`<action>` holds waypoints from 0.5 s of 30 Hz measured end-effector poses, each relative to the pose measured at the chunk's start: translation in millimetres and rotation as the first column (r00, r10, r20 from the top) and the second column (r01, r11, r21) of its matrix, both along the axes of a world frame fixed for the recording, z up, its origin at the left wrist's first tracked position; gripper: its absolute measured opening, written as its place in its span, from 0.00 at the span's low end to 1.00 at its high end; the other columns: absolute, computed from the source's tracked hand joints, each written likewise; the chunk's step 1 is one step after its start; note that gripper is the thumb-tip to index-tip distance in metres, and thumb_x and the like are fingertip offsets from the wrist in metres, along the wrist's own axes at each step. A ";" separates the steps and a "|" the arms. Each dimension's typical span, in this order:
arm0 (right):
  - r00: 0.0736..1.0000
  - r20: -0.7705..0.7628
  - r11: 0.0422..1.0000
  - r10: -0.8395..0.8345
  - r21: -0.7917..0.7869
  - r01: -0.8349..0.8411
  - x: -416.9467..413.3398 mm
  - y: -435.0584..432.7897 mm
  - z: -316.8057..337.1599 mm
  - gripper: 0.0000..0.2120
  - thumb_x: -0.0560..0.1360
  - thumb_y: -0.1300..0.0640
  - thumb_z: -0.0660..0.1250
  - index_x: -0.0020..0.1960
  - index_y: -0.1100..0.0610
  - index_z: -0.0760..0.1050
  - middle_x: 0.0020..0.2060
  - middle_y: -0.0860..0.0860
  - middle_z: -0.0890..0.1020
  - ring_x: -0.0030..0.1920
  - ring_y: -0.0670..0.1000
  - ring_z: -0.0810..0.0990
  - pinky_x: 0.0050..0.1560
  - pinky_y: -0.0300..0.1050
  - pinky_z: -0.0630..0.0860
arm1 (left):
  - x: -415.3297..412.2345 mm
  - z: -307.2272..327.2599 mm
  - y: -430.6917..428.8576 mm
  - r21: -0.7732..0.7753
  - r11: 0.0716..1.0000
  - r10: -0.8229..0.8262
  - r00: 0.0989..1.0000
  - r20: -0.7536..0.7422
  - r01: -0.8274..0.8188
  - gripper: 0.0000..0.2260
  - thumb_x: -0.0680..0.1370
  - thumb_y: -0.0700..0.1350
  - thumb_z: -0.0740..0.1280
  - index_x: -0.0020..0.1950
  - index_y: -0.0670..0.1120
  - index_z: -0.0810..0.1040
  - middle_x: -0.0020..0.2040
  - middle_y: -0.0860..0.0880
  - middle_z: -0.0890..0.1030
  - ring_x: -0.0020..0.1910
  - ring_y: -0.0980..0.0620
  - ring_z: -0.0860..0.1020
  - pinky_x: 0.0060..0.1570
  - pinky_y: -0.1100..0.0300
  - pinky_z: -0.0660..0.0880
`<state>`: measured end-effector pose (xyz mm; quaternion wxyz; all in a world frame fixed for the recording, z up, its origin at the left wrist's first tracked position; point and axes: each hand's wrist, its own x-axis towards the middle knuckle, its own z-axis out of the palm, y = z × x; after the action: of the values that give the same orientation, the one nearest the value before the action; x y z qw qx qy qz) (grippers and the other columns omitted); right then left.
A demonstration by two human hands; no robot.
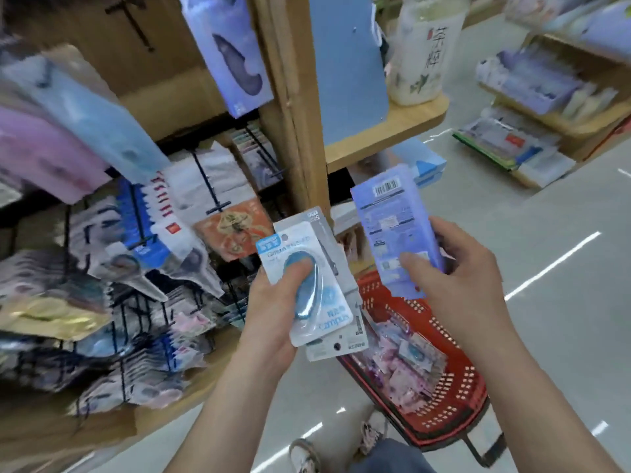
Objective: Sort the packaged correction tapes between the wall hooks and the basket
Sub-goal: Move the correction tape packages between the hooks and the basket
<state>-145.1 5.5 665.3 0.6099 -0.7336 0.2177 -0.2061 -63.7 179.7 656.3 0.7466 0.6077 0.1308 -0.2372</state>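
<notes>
Above the red slotted basket (pixel 459 390), left hand (pixel 269 315) is clutching glossy blister-packed tapes (pixel 329 302), thumb on top; right hand (pixel 457 278) is pinching a flat purple pack (pixel 392 220).

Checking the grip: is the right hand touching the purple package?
Touching: in the head view the right hand pinches the purple package between thumb and fingers.

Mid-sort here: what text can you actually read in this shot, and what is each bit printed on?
"Campus": white-and-blue pack, frontmost in the left hand, near its top and again at its bottom.
"茶粹", likely: tall white pack on the wooden shelf.
Too small to read: print beside the barcode on the purple pack in the right hand.
Blurred: the hanging packs.
</notes>
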 end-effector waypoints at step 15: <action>0.997 0.018 0.985 0.081 -0.156 -0.078 55.9 81.6 74.3 0.15 0.73 0.57 0.72 0.55 0.40 0.77 0.47 0.48 0.83 0.42 0.47 0.81 0.44 0.46 0.78 | 10.6 50.7 131.3 0.365 0.898 -0.048 0.769 0.638 -0.247 0.26 0.70 0.37 0.76 0.60 0.59 0.72 0.50 0.62 0.81 0.47 0.63 0.80 0.47 0.67 0.77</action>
<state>-89.2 87.1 739.6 0.5614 -0.7843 0.1643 -0.2065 -53.1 311.1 707.0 0.6062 0.7920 -0.0461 0.0563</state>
